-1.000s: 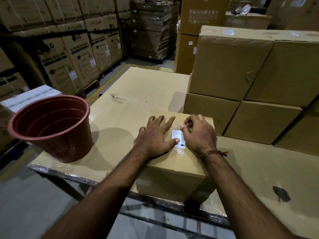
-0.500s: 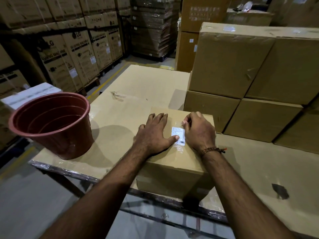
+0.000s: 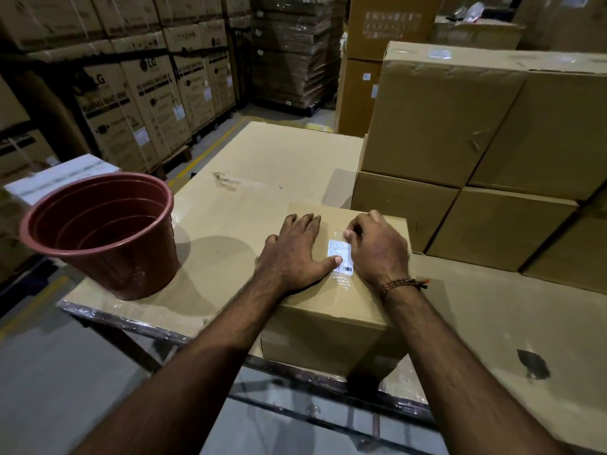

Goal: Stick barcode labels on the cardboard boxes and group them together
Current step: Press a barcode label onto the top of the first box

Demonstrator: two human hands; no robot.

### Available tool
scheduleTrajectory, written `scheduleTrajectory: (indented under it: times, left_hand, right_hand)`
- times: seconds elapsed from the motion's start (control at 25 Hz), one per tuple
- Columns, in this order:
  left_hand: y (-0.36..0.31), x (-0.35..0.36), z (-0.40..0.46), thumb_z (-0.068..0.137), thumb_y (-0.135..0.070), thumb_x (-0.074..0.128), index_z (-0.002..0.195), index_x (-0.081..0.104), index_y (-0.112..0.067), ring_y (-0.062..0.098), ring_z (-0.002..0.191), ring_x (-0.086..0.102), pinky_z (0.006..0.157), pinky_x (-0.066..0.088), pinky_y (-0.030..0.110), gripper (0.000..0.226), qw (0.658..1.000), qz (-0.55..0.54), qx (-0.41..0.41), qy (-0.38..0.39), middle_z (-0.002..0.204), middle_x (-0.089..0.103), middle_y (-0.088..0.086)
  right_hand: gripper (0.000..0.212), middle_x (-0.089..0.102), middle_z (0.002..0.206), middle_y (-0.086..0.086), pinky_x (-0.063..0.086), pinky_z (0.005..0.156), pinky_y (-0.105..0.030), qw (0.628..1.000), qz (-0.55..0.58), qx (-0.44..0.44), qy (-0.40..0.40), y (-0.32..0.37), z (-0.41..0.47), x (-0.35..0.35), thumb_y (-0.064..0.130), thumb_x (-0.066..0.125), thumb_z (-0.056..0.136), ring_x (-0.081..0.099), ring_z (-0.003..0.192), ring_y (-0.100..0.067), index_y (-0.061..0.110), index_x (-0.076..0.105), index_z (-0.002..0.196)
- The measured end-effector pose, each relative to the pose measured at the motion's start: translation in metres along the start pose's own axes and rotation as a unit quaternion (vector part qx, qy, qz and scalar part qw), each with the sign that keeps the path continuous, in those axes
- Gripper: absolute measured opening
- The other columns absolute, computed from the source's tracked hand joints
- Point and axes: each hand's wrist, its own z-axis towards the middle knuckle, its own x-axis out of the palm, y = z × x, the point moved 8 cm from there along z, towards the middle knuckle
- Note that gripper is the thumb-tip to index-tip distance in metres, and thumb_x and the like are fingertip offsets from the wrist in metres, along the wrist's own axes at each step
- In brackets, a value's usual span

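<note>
The barcode label [image 3: 341, 257] lies flat on the top face of the small cardboard box [image 3: 328, 310], which stands at the near edge of the counter [image 3: 230, 208]. The label's long axis runs away from the person, with the barcode at its near end. It sits exactly between the two hands, so neither hand must travel to reach it.

The left hand [image 3: 295, 254] lies just left of the label, with its fingers spread flat on the box top and holding nothing; its thumb presses the near left part of the label. The right hand [image 3: 377, 251] is just right of the label, with its fingers curled, and the fingertips [image 3: 348, 234] touch the far edge of the label. I cannot tell if they pinch something there or only rub the edge down.

Behind and to the right of this box, well apart from the label, the stacked boxes [image 3: 476, 159] stand on the same counter. The grouping move probably goes in that direction, so the right hand is on the nearer side. A brown plastic pot [image 3: 101, 231] stands far to the left of the box.
</note>
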Motion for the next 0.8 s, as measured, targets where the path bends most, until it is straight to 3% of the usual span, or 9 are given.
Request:
scheduleTrajectory:
  times: [0.32,0.6,0.8]
  left_hand:
    - [-0.0017,-0.0021,-0.0020,0.094,-0.075,0.049,0.170,0.012,-0.021,0.018,0.162,0.006,0.120,0.032,0.057,0.101,1.000,-0.004,-0.003,0.003,0.177,0.014,-0.006]
    - [0.0002,-0.0002,-0.0012,0.093,-0.076,0.048,0.170,0.011,-0.021,0.018,0.162,0.006,0.120,0.032,0.058,0.102,1.000,-0.005,-0.004,0.005,0.176,0.014,-0.007]
    - [-0.0004,-0.0004,-0.0007,0.093,-0.077,0.047,0.169,0.011,-0.020,0.019,0.162,0.007,0.120,0.032,0.058,0.102,1.000,-0.002,-0.002,0.007,0.177,0.014,-0.006]
  right_hand:
    - [0.011,0.059,0.095,0.010,0.036,0.067,-0.034,0.999,0.046,-0.017,0.011,0.0011,-0.0022,-0.0024,0.029,0.055,0.107,0.053,0.079,-0.018,0.026,0.061,0.098]
    - [0.009,0.067,0.098,0.008,0.036,0.068,-0.036,0.996,0.080,-0.014,0.020,-0.0007,-0.0038,-0.0033,0.027,0.053,0.107,0.056,0.082,-0.021,0.026,0.057,0.099]
    - [0.008,0.062,0.087,0.014,0.036,0.065,-0.035,0.995,0.099,0.004,0.020,-0.0023,-0.0060,-0.0058,0.033,0.053,0.108,0.061,0.080,-0.023,0.028,0.054,0.103]
